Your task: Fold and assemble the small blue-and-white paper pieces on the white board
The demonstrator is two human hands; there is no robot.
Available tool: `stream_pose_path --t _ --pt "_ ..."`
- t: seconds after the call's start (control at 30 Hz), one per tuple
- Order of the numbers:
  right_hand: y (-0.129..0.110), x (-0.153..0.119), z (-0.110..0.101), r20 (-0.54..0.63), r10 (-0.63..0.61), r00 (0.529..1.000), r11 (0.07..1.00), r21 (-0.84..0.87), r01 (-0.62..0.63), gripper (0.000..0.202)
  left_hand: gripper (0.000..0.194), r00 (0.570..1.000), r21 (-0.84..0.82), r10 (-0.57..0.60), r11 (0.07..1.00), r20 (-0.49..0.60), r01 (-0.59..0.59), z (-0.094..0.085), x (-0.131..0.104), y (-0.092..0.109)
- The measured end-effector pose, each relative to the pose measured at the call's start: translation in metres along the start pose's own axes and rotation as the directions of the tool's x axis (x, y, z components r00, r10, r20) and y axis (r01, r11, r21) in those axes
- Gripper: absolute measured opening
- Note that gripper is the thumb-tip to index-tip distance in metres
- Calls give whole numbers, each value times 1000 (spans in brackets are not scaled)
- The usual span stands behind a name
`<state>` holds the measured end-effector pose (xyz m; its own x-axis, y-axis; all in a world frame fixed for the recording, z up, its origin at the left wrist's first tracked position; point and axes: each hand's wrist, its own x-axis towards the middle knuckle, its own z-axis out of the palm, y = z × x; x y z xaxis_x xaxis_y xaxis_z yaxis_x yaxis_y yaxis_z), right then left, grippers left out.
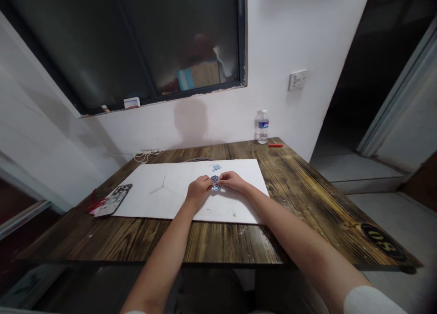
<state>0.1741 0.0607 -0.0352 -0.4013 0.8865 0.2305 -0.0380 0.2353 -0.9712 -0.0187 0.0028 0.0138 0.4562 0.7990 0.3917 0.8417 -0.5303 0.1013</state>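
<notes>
Pinching the small dark-and-blue patterned piece (215, 183) from both sides, I have the fingertips of my left hand (200, 189) closed on its left edge and those of my right hand (232, 181) closed on its right. It sits over the white rectangular board (136, 195) on the brown wood-grained table (293, 182), just nearer me than a blue-lined patch (217, 167). Thin dark lines (163, 186) spread on the board to the left; a dark patterned flat slab (120, 199) overlaps its left end. Beyond the board's far right corner stand a clear plastic bottle with a blue label (262, 127) and, lying beside it, a slim red stick (276, 145).
</notes>
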Motion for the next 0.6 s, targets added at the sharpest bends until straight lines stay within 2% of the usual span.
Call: stream_pose_path --t 0.13,0.2,0.27,0.33,0.43,0.5,0.53,0.6 --pt "0 0 0 -45 2 999 1000 -19 -3 37 21 990 -234 -56 972 -127 25 4 2 -3" --pt "-1 -1 0 -59 4 998 1000 -18 -5 38 19 973 -352 -126 935 -193 51 7 4 -6" --pt "-3 -1 0 -65 3 998 1000 -16 -4 39 19 953 -478 -221 873 -206 99 11 7 -9" --pt "-4 -1 1 -62 -1 998 1000 -12 0 40 27 944 -601 -294 785 -148 150 17 8 -12" --pt "-5 0 2 -49 -11 999 1000 -3 11 39 39 940 -736 -339 643 -25 212 26 9 -14" --pt "-5 0 2 -42 -18 999 1000 -2 18 38 43 921 -800 -387 538 46 266 32 9 -15" --pt "-5 0 2 -40 -19 999 1000 -3 19 37 44 911 -819 -407 500 65 282 35 9 -15" --pt "-3 0 2 -36 -18 999 1000 -2 18 37 43 900 -829 -430 479 64 288 38 10 -16"
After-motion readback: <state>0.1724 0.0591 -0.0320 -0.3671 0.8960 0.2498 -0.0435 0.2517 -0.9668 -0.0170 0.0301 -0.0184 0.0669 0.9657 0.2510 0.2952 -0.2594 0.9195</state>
